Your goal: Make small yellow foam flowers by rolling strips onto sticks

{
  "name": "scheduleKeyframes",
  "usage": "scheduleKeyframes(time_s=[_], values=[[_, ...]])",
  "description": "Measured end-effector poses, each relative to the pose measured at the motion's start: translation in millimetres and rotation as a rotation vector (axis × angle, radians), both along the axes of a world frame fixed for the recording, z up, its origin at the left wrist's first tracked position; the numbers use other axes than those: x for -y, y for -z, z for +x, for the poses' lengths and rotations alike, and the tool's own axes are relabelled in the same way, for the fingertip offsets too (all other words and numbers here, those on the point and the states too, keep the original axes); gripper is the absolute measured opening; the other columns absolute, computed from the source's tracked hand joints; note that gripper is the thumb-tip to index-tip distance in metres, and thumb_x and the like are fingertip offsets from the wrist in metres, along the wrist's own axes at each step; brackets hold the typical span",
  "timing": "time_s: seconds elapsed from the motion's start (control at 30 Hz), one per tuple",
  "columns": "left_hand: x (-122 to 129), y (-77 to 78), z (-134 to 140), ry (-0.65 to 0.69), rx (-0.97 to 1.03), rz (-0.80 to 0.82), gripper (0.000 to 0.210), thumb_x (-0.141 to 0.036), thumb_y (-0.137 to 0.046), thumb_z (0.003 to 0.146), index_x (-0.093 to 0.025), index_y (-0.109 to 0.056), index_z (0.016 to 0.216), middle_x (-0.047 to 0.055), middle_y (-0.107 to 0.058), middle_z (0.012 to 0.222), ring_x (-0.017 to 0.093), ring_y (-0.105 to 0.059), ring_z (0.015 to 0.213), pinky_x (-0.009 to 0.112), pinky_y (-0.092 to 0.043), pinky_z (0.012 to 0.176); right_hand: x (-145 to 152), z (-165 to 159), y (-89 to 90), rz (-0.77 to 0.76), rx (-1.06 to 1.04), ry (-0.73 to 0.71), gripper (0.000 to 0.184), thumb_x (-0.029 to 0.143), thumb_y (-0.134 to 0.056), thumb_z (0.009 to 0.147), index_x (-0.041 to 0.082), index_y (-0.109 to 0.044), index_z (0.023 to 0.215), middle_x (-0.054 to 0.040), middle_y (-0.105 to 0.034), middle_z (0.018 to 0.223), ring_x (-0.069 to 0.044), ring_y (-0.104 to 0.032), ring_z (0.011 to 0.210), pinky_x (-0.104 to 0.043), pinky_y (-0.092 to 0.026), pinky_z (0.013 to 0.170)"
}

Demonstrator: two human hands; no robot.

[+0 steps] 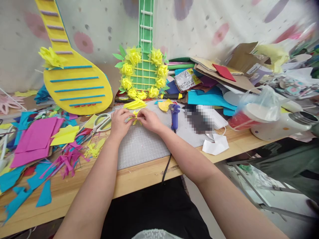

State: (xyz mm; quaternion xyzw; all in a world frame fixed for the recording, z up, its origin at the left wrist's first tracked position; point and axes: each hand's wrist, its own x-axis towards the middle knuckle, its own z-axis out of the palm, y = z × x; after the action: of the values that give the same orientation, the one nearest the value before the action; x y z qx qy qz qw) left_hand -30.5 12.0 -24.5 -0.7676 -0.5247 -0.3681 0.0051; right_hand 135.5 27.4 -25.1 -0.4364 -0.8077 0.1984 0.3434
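Both hands meet over the grey cutting mat [139, 146], their fingers pinched on a small piece of yellow crepe paper [136, 113]. My left hand [120, 122] grips it from the left and my right hand [149, 120] from the right; the fingers partly cover it. Just behind them lies a folded stack of yellow paper [135, 104]. A blue glue gun [174, 118] rests to the right of my right hand. White-handled scissors [101, 122] lie left of my left hand, beside yellow paper scraps [95, 148].
A yellow paper lute shape [79, 84] and a green one with yellow paper flowers [146, 71] lean at the back. Magenta paper [37, 139] and blue scraps [17, 199] cover the left. Right stand a bagged cup [251, 116] and a white bottle [276, 126].
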Motion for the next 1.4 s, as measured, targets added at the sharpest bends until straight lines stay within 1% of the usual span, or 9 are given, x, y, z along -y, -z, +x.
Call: scheduleKeyframes(time_s=[0.27,0.37,0.57,0.7,0.77,0.9,1.03,1.2,1.4], values=[[1.3,-1.5,0.4,0.0,-0.065,0.003,0.007,-0.027,-0.061,0.076,-0.023,-0.066,0.08,0.004,-0.063,0.09,0.021,-0.053,0.09,0.036,-0.035,0.08,2.7,2.0,-4.5,0.071,0.012,-0.096,0.004,0.019,-0.048,0.08,0.017,-0.051,0.083,-0.0039,-0.055,0.085,-0.014,-0.049,0.08,-0.026,-0.039,0.073],[1.3,-1.2,0.6,0.004,-0.082,0.003,0.008,-0.027,-0.061,0.077,-0.023,-0.066,0.081,0.003,-0.064,0.091,0.021,-0.054,0.09,0.037,-0.034,0.082,3.7,2.8,-4.1,0.082,0.035,-0.085,0.007,0.023,-0.049,0.08,0.018,-0.051,0.086,-0.0041,-0.055,0.088,-0.015,-0.049,0.082,-0.027,-0.039,0.073],[0.3,-1.5,-0.9,0.008,-0.104,0.006,0.012,-0.028,-0.057,0.079,-0.023,-0.067,0.082,0.004,-0.065,0.091,0.021,-0.054,0.089,0.039,-0.032,0.083,5.6,3.9,-4.2,0.072,0.05,-0.052,0.013,0.021,-0.052,0.078,0.018,-0.051,0.09,-0.0037,-0.055,0.093,-0.014,-0.05,0.083,-0.026,-0.039,0.071],[0.7,-2.5,0.2,0.014,-0.149,0.002,0.016,-0.029,-0.053,0.082,-0.022,-0.067,0.084,0.006,-0.064,0.091,0.022,-0.054,0.088,0.039,-0.033,0.082,6.5,1.6,-4.9,0.049,0.031,-0.035,0.012,0.028,-0.05,0.082,0.019,-0.053,0.088,-0.0037,-0.055,0.093,-0.014,-0.051,0.083,-0.026,-0.039,0.07],[1.0,-2.7,0.8,0.015,-0.165,-0.003,0.018,-0.03,-0.051,0.083,-0.022,-0.067,0.085,0.006,-0.064,0.09,0.023,-0.053,0.088,0.04,-0.032,0.081,6.1,0.3,-4.7,0.041,0.034,-0.016,0.011,0.027,-0.047,0.083,0.018,-0.054,0.086,-0.0037,-0.055,0.091,-0.014,-0.051,0.081,-0.026,-0.039,0.07],[2.0,-3.0,1.0,0.018,-0.148,0.0,0.018,-0.031,-0.052,0.082,-0.023,-0.067,0.086,0.005,-0.064,0.09,0.022,-0.053,0.089,0.04,-0.032,0.082,4.1,-0.6,-3.6,0.043,0.04,0.001,0.01,0.023,-0.045,0.084,0.017,-0.054,0.084,-0.0042,-0.055,0.089,-0.014,-0.051,0.08,-0.027,-0.038,0.07],[3.0,-3.1,1.1,0.0,-0.093,0.036,0.017,-0.033,-0.058,0.078,-0.023,-0.065,0.09,0.005,-0.064,0.095,0.022,-0.054,0.093,0.039,-0.032,0.084,2.6,0.1,-3.3,0.035,0.007,-0.01,0.01,0.021,-0.045,0.084,0.017,-0.054,0.083,-0.0039,-0.055,0.089,-0.014,-0.051,0.08,-0.026,-0.039,0.071],[2.1,-2.9,1.1,-0.014,-0.058,0.008,0.012,-0.033,-0.057,0.08,-0.023,-0.064,0.08,0.004,-0.064,0.092,0.022,-0.054,0.092,0.038,-0.032,0.083,1.1,0.4,-2.7,0.056,-0.007,-0.046,0.01,0.022,-0.046,0.084,0.017,-0.054,0.081,-0.0042,-0.055,0.086,-0.014,-0.05,0.08,-0.025,-0.039,0.071],[0.8,-4.5,-0.5,0.001,-0.077,0.029,0.015,-0.033,-0.054,0.081,-0.024,-0.066,0.079,0.004,-0.065,0.089,0.022,-0.054,0.089,0.039,-0.031,0.084,1.3,0.9,-3.1,0.061,0.004,-0.046,0.016,0.026,-0.043,0.086,0.017,-0.056,0.082,-0.0048,-0.056,0.087,-0.014,-0.05,0.082,-0.026,-0.038,0.073]])
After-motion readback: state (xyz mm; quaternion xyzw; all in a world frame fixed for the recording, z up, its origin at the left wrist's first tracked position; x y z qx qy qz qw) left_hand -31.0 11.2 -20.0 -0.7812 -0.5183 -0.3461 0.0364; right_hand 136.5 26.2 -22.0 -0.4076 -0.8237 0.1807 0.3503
